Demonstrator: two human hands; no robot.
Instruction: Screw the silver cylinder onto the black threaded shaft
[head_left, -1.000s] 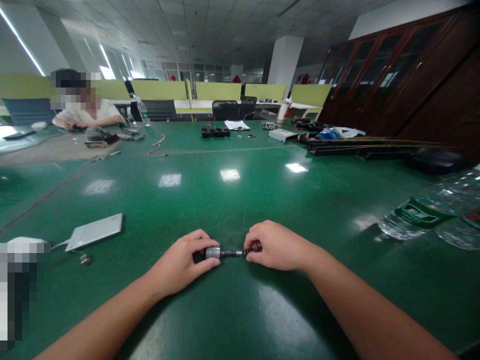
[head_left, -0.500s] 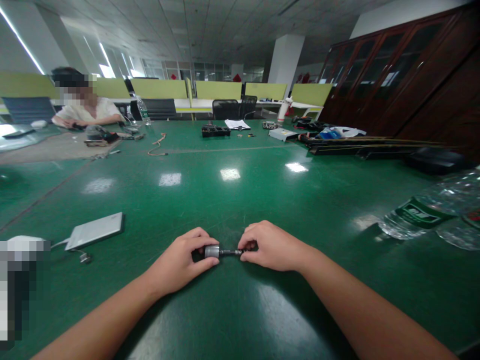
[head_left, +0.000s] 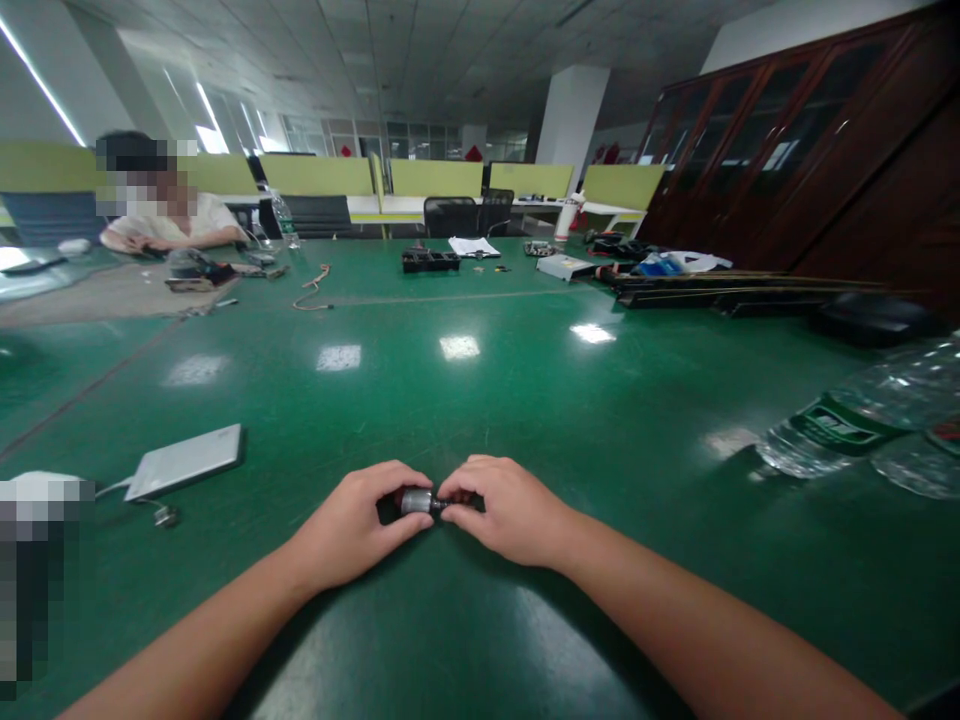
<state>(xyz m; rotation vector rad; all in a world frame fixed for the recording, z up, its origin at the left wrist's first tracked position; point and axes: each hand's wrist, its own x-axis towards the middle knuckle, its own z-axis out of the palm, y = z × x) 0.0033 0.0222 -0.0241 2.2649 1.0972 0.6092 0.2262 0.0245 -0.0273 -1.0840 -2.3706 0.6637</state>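
Left fingers [head_left: 405, 474] holding silver cylinder [head_left: 417, 501], right fingers [head_left: 460, 482] pinching dark piece [head_left: 466, 498], now moved closer

- Tabletop [head_left: 390, 400]: green.
- Cylinder [head_left: 417, 501], seven o'clock: silver-grey.
- Small part [head_left: 460, 498], six o'clock: black.
- Flat case [head_left: 184, 462], nine o'clock: white.
- Bottle label [head_left: 841, 424], three o'clock: green, white marking.
- Cabinet [head_left: 772, 165], two o'clock: red-brown.

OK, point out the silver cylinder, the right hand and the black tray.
Silver cylinder [head_left: 417, 501]: head view, on its bare side.
Right hand [head_left: 508, 508]: head view, back of the hand.
Black tray [head_left: 430, 266]: head view, front wall.
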